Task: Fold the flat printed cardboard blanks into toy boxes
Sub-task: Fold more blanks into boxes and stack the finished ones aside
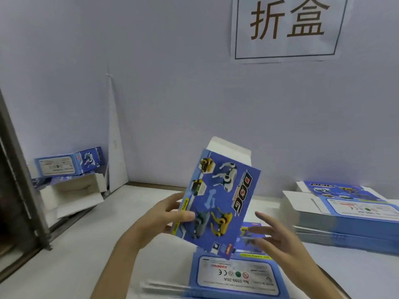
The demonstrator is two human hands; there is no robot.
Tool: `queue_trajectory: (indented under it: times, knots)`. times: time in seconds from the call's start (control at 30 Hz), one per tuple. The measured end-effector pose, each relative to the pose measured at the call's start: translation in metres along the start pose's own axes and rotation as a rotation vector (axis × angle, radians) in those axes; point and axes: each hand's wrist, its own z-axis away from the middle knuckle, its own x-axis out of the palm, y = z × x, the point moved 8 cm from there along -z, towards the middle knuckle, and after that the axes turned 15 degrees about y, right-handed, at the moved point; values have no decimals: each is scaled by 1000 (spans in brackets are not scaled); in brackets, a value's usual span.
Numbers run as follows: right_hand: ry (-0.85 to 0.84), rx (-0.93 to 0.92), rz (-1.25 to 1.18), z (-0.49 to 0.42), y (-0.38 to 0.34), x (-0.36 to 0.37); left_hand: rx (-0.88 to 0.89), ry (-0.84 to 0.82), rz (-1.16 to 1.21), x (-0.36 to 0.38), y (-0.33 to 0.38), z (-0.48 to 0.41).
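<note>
Bare left forearm (122, 260), right forearm (306, 277)

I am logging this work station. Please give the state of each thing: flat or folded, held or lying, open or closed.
held blank: flat, raised, tilted, printed face showing.
left hand: grips the held blank's left edge.
right hand: open, fingers spread, holds nothing.
blank on the table: flat, lying.
stack of blanks: flat, piled at right.
folded box: formed, lying far left.
open box: flaps open, white inside showing.

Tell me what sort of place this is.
Probably a packing bench for folding boxes: a stack of flat blanks at the right, folded boxes piled at the left, and a wall sign reading 折盒. The left hand holds one blank.
</note>
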Motion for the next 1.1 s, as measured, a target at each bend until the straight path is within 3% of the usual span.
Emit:
queue_trajectory:
  times: [0.07,0.13,0.23,0.27,0.33,0.37,0.4,0.47,0.57,0.63,0.7,0.8,1.1]
  knots:
    - [15,-4,5,-1,0,-2,-73,124,198,-35,10,-5]
    - [11,-3,-2,-1,1,-4,-89,349,473,-79,30,-12]
    - [0,7,-15,-3,1,-2,91,752,1121,-151,65,-21]
    - [-6,12,-2,-3,2,0,170,875,1186,-168,71,-20]
    - [-36,15,88,-1,4,4,193,1026,899,-171,77,-22]
    - [-50,18,148,0,5,5,197,1023,687,-157,77,-27]
    - [-65,13,205,1,6,7,241,941,490,-133,76,-34]
    - [-114,-50,398,4,7,13,293,605,97,-63,58,-46]
    - [-243,-154,833,15,-7,23,122,150,-480,30,-29,-55]
    - [-330,-128,929,22,-15,28,60,80,-724,54,-71,-55]
    - [-470,-124,960,31,-13,35,118,87,-946,65,-87,-56]
    - [-558,-67,930,34,-1,37,165,101,-1090,70,-94,-63]
    - [-401,-23,813,13,16,5,222,73,-1242,62,-74,-76]
